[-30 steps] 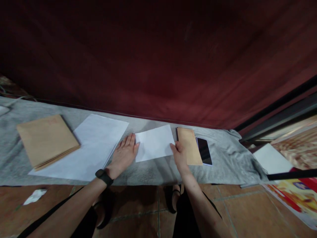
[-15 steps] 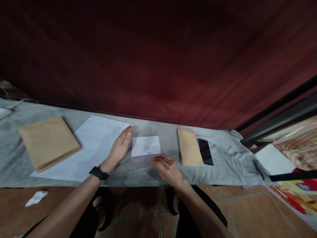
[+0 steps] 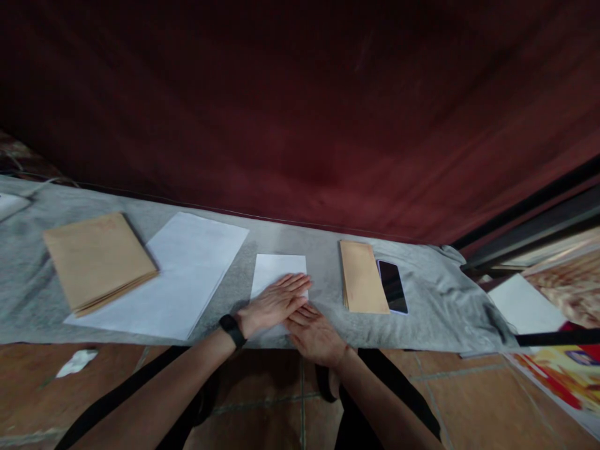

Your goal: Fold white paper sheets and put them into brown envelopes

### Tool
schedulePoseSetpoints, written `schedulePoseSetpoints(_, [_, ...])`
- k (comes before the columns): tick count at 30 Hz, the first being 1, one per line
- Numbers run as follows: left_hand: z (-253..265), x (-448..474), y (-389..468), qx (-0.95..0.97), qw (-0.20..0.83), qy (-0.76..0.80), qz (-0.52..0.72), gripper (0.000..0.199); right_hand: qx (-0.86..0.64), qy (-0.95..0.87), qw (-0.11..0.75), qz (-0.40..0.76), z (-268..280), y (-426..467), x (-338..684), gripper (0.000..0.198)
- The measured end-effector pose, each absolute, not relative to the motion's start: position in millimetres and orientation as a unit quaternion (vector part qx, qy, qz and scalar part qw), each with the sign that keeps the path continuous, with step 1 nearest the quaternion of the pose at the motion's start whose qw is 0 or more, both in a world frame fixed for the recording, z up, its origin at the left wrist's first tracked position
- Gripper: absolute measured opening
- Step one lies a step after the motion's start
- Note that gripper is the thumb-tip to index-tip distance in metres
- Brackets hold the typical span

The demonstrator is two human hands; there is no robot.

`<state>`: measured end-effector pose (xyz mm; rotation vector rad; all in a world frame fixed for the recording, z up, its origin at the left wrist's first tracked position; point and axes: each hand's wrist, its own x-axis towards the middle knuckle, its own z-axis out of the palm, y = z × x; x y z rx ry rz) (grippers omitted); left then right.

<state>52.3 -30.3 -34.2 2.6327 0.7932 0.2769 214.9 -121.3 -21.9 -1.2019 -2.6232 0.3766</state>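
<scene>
A small white sheet of paper [image 3: 277,267] lies on the grey cloth in front of me, its near part covered by my hands. My left hand [image 3: 276,301] rests flat across it, fingers stretched to the right and a dark band on the wrist. Beside it, my right hand [image 3: 315,332] lies palm down at the paper's near right side, its fingertips meeting the left hand's fingers. Both hands are open. Left of them are large white sheets [image 3: 187,281], partly under a stack of brown envelopes [image 3: 100,259].
To the right a smaller stack of brown envelopes [image 3: 363,275] partly overlaps a smartphone [image 3: 392,287]. The grey cloth [image 3: 435,300] covers the long, narrow surface. A dark red curtain [image 3: 300,125] rises behind it. White scrap paper [image 3: 77,362] lies on the tiled floor.
My left hand has moved right, from the edge of the large sheets onto the small paper. My right hand stays near the paper's near right side, now touching the left.
</scene>
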Motion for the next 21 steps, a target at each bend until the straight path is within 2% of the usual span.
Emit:
schedulePoseSetpoints(11, [-58.1, 44.7, 7.2, 0.897, 0.061, 0.421, 0.117, 0.062, -0.408, -0.892, 0.105, 0.162, -27.8, -120.0, 221.1, 0.048])
schedulePoseSetpoints(21, [-57.6, -2.6, 11.8, 0.882, 0.062, 0.453, 0.114, 0.061, -0.426, -0.878, 0.138, 0.169, -33.5, -118.2, 234.2, 0.050])
